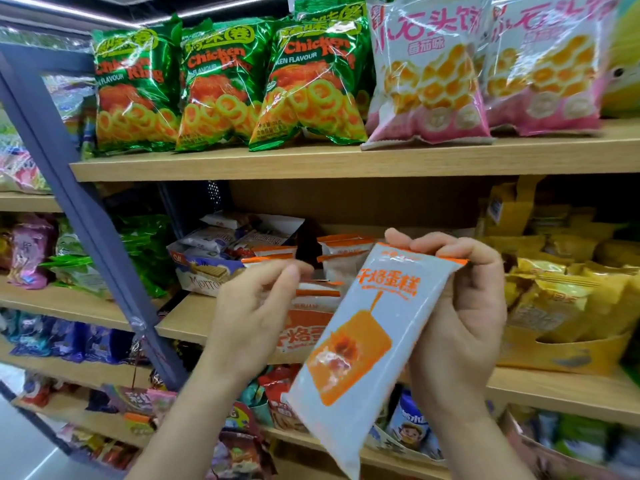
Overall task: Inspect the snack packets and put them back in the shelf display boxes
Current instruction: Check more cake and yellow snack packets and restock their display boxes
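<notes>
The right hand [460, 317] has its grip closed on a white-and-orange cake packet [363, 341], pinched at the top seam, tilted, lower centre of the frame. The left hand [252, 313] hovers beside it, fingers curled on nothing I can make out, so I judge that grip open. Turn it over and check both seams, I'd say, before slotting it upright. Behind the hands sits the orange display box [304, 327], matching packets [332, 251] standing in rows. Centre left, a wafer box [204, 271] holds loose wrapped bars; at right, a yellow box [568, 351] is packed with yellow bags.
</notes>
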